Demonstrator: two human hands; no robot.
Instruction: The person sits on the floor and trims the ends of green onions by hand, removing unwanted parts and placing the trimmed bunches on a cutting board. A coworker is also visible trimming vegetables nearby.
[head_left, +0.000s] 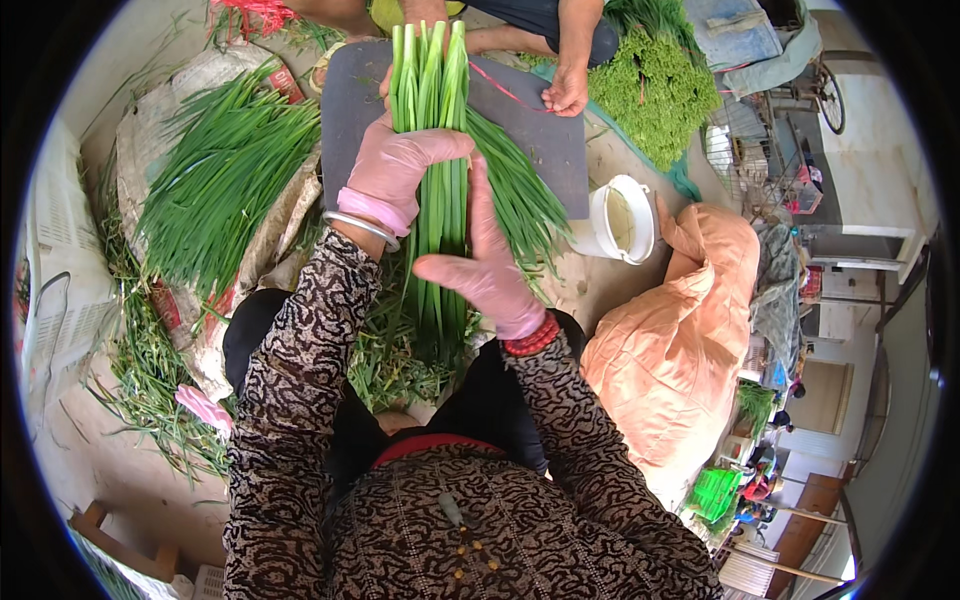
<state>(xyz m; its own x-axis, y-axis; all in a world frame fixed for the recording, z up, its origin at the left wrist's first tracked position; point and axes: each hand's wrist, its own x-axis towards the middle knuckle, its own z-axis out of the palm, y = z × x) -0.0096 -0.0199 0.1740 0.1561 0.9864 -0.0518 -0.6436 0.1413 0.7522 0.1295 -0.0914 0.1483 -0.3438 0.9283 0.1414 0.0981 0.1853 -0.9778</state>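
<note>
Green garlic chives (442, 217) stand as a bundle in front of me, pale cut ends pointing away and leaf tips towards my lap. My left hand (386, 165), in a thin pink glove, is closed around the bundle below its cut ends. On the bundle's right side my gloved right hand (487, 255) is spread, thumb out across the leaves and fingers along its edge. More chives (517, 180) lie behind it on a dark board (555, 161). Across the board, a person's hand (568, 90) pinches a red tie (510, 94).
Loose chives (232, 172) lie on a woven sack (150, 112) at left. A white bucket (622, 221) stands right of the board, near an orange cloth-covered heap (682, 322) and piled greens (652, 90). Leaf scraps (157, 390) litter the floor around a pink glove (204, 409).
</note>
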